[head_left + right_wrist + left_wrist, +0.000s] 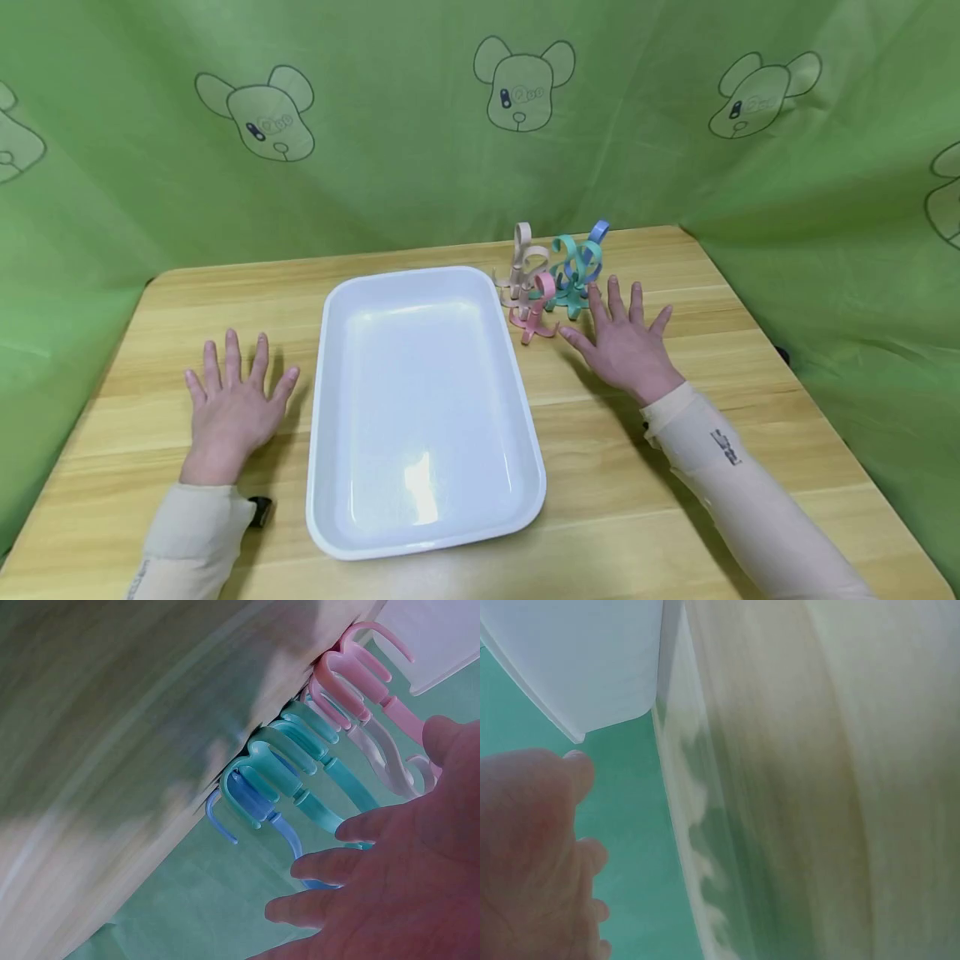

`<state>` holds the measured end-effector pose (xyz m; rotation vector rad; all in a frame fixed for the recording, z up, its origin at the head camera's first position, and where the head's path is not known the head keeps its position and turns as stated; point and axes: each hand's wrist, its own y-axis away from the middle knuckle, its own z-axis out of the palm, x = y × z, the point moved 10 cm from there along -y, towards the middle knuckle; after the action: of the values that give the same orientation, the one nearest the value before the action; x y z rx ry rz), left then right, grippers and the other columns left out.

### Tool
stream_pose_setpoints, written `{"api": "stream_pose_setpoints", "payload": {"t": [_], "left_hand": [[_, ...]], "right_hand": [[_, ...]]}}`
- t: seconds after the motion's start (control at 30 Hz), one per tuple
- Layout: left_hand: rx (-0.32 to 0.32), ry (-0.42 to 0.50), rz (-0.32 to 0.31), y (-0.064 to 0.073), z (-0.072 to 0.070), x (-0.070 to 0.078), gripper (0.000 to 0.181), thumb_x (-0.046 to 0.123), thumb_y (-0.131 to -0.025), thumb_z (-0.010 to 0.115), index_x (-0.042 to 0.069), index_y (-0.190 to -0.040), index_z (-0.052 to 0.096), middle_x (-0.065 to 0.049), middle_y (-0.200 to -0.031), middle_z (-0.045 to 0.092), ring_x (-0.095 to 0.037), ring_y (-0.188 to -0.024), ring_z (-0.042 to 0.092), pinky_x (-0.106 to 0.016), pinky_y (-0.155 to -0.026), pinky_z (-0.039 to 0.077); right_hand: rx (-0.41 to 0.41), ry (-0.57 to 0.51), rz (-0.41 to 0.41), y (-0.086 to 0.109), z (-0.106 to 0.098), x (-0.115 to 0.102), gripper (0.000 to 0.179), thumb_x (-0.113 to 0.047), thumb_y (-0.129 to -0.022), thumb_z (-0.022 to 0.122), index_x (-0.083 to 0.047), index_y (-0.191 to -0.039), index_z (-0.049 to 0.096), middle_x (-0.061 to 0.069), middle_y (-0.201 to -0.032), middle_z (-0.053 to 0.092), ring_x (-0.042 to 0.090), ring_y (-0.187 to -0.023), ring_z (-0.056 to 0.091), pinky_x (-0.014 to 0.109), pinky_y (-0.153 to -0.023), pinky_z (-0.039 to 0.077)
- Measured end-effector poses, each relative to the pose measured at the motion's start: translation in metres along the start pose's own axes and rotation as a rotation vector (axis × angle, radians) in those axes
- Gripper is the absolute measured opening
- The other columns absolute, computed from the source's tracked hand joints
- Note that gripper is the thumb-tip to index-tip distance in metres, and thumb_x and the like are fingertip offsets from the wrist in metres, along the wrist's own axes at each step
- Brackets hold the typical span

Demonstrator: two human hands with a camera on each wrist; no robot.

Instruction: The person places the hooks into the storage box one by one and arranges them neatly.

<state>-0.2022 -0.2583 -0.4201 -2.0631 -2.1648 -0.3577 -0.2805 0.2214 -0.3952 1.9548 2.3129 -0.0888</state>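
Observation:
My left hand (pixel 232 412) is spread flat with straight fingers over the table, left of a white rectangular tray (pixel 316 450). Nothing is in that hand. On the other side, my right hand (pixel 630 354) hovers with fingers fanned out and holds nothing. Just beyond its fingertips stand several plastic multi-prong hanging hooks with curled tops. A pink hook (pixel 535 319) is nearest, pale beige hooks (pixel 522 237) stand by the tray's far right corner, and teal hooks (pixel 274 761) and a blue hook (pixel 247 796) stand further right. Whether the fingertips touch any hook, I cannot tell.
Under everything is a wooden table (pixel 600 517) with rounded far corners. A green curtain (pixel 405 183) printed with cartoon bear heads hangs behind and along both sides. The tray's inner floor (pixel 427 392) is bare and reflects light.

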Motion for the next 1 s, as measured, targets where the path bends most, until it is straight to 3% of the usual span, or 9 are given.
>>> {"api": "stream_pose_setpoints", "payload": {"t": [0.33,0.4,0.53,0.6,0.67,0.8,0.9,1.0], "left_hand": [[0.024,-0.003,0.003,0.0,-0.004,0.0,0.081,0.063,-0.101,0.017,0.006,-0.157,0.001,-0.024,-0.154,-0.026,-0.04,-0.136,-0.033,-0.066,-0.107,-0.017],[0.034,0.006,0.009,0.0,-0.005,0.001,0.081,0.062,-0.101,0.018,0.005,-0.156,0.001,-0.023,-0.154,-0.027,-0.039,-0.136,-0.033,-0.063,-0.109,-0.015],[0.052,0.063,0.032,0.001,-0.009,0.005,0.08,0.059,-0.103,0.024,0.004,-0.156,0.001,-0.022,-0.155,-0.025,-0.04,-0.138,-0.028,-0.061,-0.112,-0.01],[0.068,0.141,0.038,0.001,-0.013,0.006,0.08,0.056,-0.103,0.03,0.002,-0.156,0.003,-0.024,-0.157,-0.018,-0.043,-0.141,-0.02,-0.063,-0.112,-0.004],[0.086,0.254,0.038,0.002,-0.018,0.007,0.08,0.053,-0.103,0.036,0.0,-0.156,0.007,-0.026,-0.159,-0.008,-0.048,-0.143,-0.006,-0.066,-0.111,0.005],[0.105,0.542,0.038,0.003,-0.025,0.008,0.076,0.045,-0.103,0.047,-0.002,-0.154,0.018,-0.028,-0.157,0.015,-0.052,-0.138,0.022,-0.064,-0.108,0.025],[0.088,0.752,0.052,0.002,-0.024,0.013,0.07,0.038,-0.101,0.055,-0.003,-0.152,0.027,-0.027,-0.153,0.029,-0.046,-0.135,0.035,-0.043,-0.108,0.036],[0.065,0.887,0.069,0.002,-0.02,0.018,0.064,0.033,-0.1,0.06,-0.003,-0.147,0.038,-0.023,-0.147,0.041,-0.037,-0.133,0.042,-0.022,-0.1,0.042]], "right_hand": [[0.022,-0.03,-0.004,0.006,-0.014,-0.004,0.09,-0.068,-0.098,0.026,-0.003,-0.157,0.009,0.027,-0.159,-0.002,0.047,-0.141,-0.014,0.078,-0.099,-0.011],[0.071,-0.038,-0.02,0.008,-0.023,-0.006,0.088,-0.066,-0.098,0.029,-0.001,-0.156,0.014,0.028,-0.159,0.003,0.046,-0.143,-0.008,0.076,-0.104,-0.003],[0.263,-0.117,-0.1,0.01,-0.049,-0.015,0.076,-0.052,-0.1,0.047,0.005,-0.149,0.034,0.03,-0.152,0.028,0.047,-0.139,0.023,0.068,-0.108,0.023],[0.343,-0.186,-0.165,0.011,-0.06,-0.023,0.065,-0.04,-0.099,0.058,0.006,-0.143,0.043,0.028,-0.143,0.04,0.044,-0.133,0.035,0.061,-0.106,0.032],[0.372,-0.274,-0.224,0.009,-0.067,-0.031,0.057,-0.031,-0.097,0.065,0.004,-0.139,0.048,0.025,-0.137,0.047,0.04,-0.128,0.041,0.056,-0.106,0.036],[0.329,-0.415,-0.278,0.001,-0.068,-0.043,0.053,-0.025,-0.094,0.069,-0.001,-0.138,0.051,0.018,-0.138,0.05,0.036,-0.126,0.047,0.053,-0.106,0.038],[0.295,-0.48,-0.284,-0.007,-0.067,-0.049,0.053,-0.024,-0.092,0.072,-0.004,-0.137,0.052,0.014,-0.138,0.051,0.035,-0.125,0.049,0.053,-0.104,0.041],[0.278,-0.512,-0.295,-0.013,-0.065,-0.053,0.053,-0.02,-0.089,0.075,-0.004,-0.135,0.054,0.013,-0.136,0.052,0.034,-0.125,0.049,0.053,-0.104,0.04]]}}
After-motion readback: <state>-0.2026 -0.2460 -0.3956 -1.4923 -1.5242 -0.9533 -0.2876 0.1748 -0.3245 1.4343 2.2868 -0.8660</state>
